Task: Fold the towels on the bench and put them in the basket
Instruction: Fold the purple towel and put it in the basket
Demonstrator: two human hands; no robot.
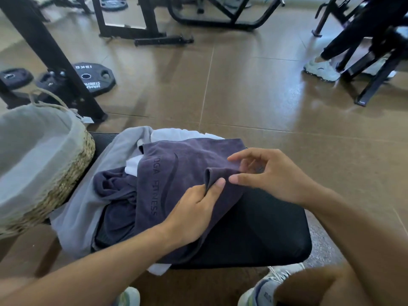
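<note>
I see L hand (194,208) pinching towel (176,184) edge, R hand (271,175) loose at 3 o'clock; soft, limp, so I'd grab corners.

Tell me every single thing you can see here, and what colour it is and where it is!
dark purple towel with printed letters: one, on top of the pile on the bench
light grey towel: one, under the pile, hanging off the bench's left side
white towels: count unclear, peeking out under the pile
padded black bench: one, in front of the person
woven straw basket with grey cloth lining: one, left of the bench
black weight plates: about three, on the floor far left
black gym frames: several, at the back
another person's legs and pale shoes: far right
left hand: pinches the purple towel's edge
right hand: fingers at the same fold
</note>
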